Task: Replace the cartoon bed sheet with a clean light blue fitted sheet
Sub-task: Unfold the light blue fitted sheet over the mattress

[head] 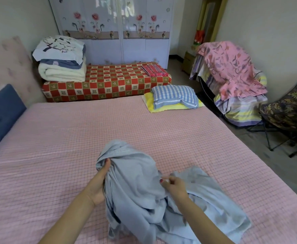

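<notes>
pale blue fitted sheet (144, 191) lies bunched near the bed's (56, 138) edge. left hand (98, 180) grips a raised fold, right hand (174, 185) pinches another — probably hunting a corner.

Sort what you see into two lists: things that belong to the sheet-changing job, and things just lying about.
Part of the job:
light blue sheet
left hand gripping it
right hand pinching it
bed

Just lying about:
checked pillow
folded blankets
wardrobe
chair draped with pink cloth
</notes>
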